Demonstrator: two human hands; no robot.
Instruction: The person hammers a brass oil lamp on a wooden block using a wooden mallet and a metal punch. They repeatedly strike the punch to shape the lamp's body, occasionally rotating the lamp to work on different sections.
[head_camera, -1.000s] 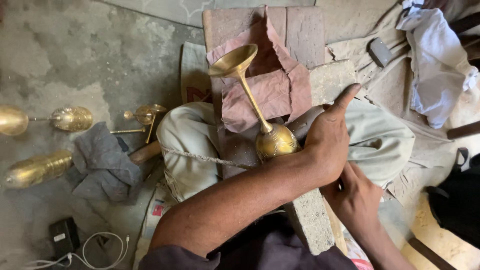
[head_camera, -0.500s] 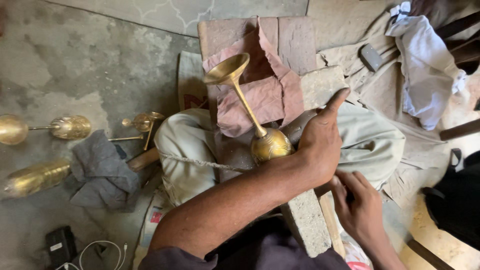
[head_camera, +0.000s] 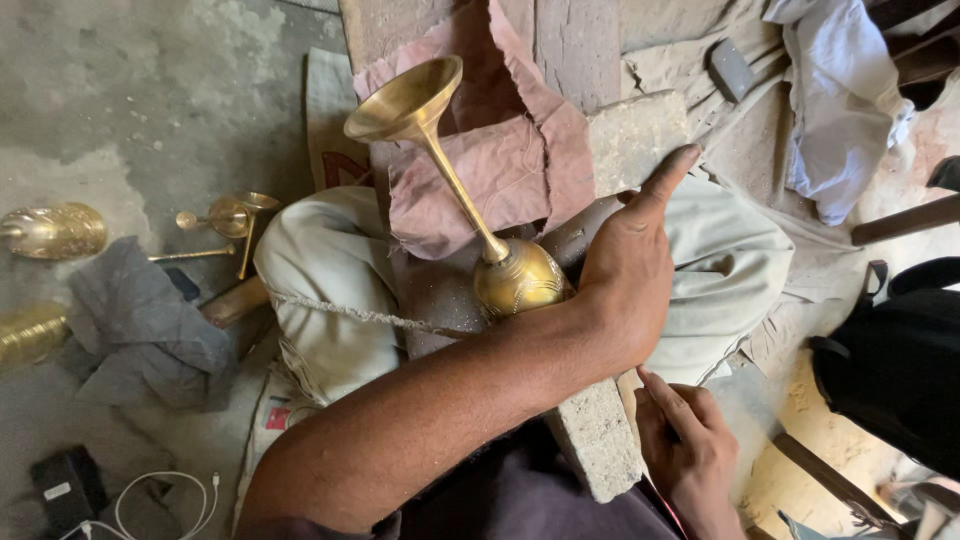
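A brass vase (head_camera: 455, 190) with a flared mouth, a thin stem and an engraved round bulb lies slanted over a pink cloth (head_camera: 510, 165) across my lap. My left hand (head_camera: 625, 275) reaches across from the lower left and wraps around the bulb, with one finger stretched straight up toward a stone block. My right hand (head_camera: 690, 455) is lower, at the end of a long concrete block (head_camera: 600, 445), fingers curled. Whether it holds anything is hidden.
Other brass pieces (head_camera: 55, 230) and small brass stems (head_camera: 235, 220) lie on the floor at left beside a grey cloth (head_camera: 140, 320). A black charger with a white cable (head_camera: 70, 490) is at bottom left. A white cloth (head_camera: 840, 100) and a black bag (head_camera: 895, 370) are at right.
My right hand has dropped lower beside the concrete block. My left hand keeps its grip on the vase's bulb. The view has shifted slightly.
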